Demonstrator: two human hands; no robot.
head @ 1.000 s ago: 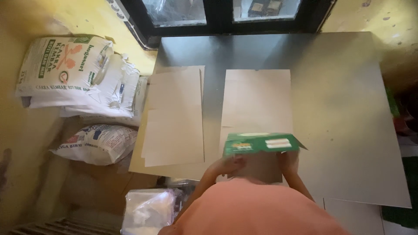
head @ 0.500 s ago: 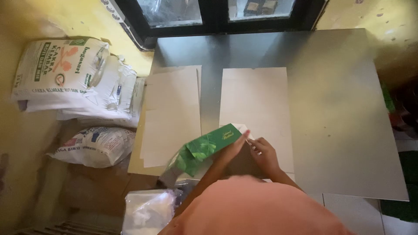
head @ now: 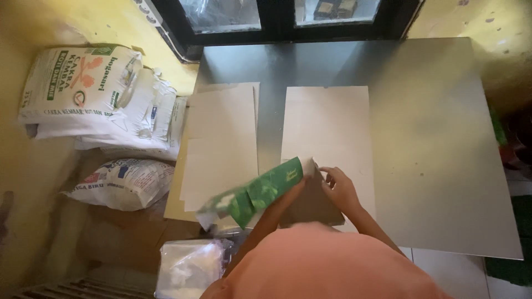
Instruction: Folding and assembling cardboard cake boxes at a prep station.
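I hold a flat green printed carton [head: 260, 194] tilted over the table's near edge, its far end blurred and pointing down-left. My left hand [head: 298, 187] grips it from underneath and is mostly hidden by it. My right hand [head: 339, 187] pinches the carton's upper right corner, with a brown unprinted flap [head: 313, 207] showing below it. Both hands lie over the near end of a pale cardboard sheet [head: 327, 122] on the grey metal table [head: 432, 138].
A second stack of pale cardboard sheets [head: 221, 144] lies at the table's left edge. White printed sacks [head: 88, 88] and another sack [head: 122, 182] sit on the floor at left. A clear plastic bag [head: 188, 266] is by my body. A dark-framed window [head: 288, 16] is beyond the table.
The green carton was held level in front of me with both hands. It has swung to the left and tilted down, and my right hand has shifted to its upper corner.
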